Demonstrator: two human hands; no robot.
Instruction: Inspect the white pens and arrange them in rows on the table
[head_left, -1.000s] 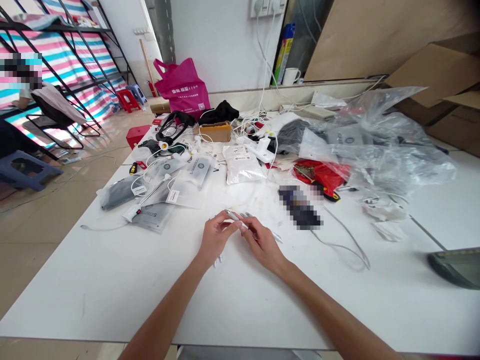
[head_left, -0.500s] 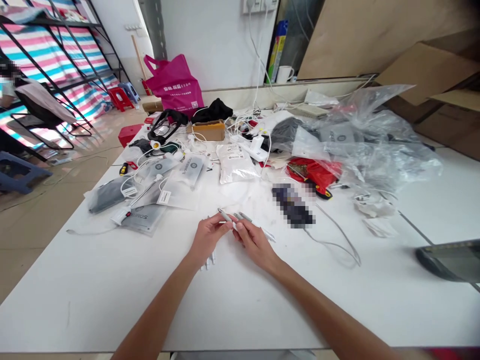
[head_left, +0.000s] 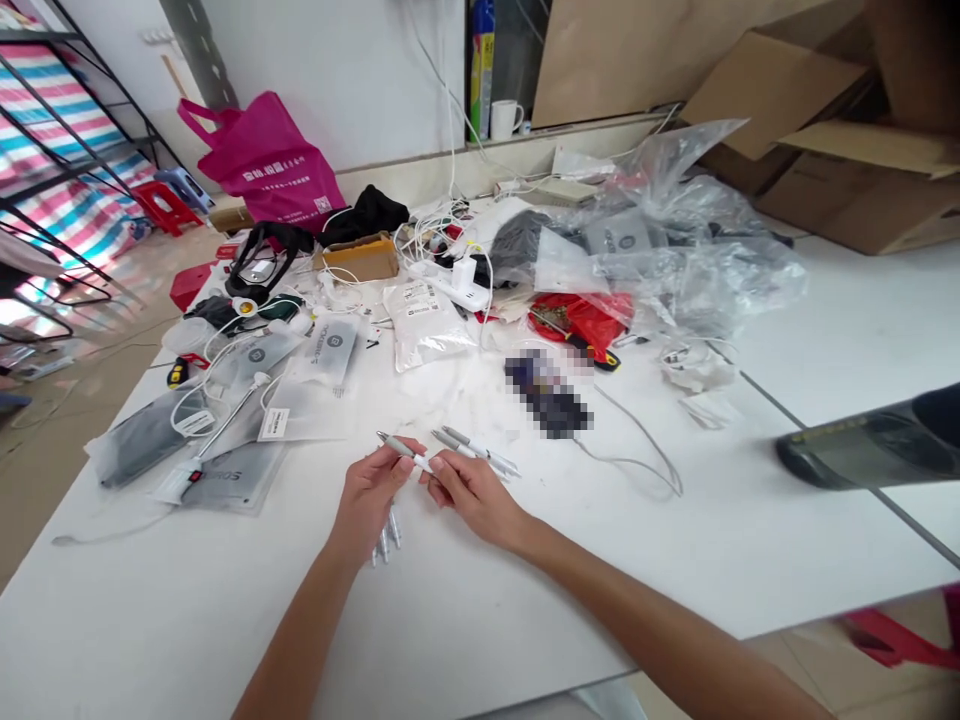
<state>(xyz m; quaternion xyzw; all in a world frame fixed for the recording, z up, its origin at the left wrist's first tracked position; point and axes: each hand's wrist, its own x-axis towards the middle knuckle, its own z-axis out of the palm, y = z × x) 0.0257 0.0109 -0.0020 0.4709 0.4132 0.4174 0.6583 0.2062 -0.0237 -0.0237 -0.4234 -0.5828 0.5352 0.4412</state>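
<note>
Between my two hands is a white pen with a grey grip [head_left: 400, 447], its tip pointing up and to the left. My left hand [head_left: 373, 497] pinches the grip end. At the other end, the fingers of my right hand [head_left: 471, 494] close on the white barrel. Several similar pens [head_left: 480, 452] lie on the table just beyond my right hand. Below my left hand lie several more white pens [head_left: 386, 537], their upper parts hidden by that hand.
Grey pouches [head_left: 232, 478] and cables lie to the left. A white plastic packet [head_left: 427, 328], a red bag [head_left: 585, 318] and clear plastic wrap [head_left: 697, 260] are at the back. A blurred dark object [head_left: 547, 393] with a cable lies right of the pens. Cardboard boxes [head_left: 862, 190] stand at the back right.
The view has turned to the right, so the table's contents sit further left. Both hands still hold the pen, which shows more of its length now.
</note>
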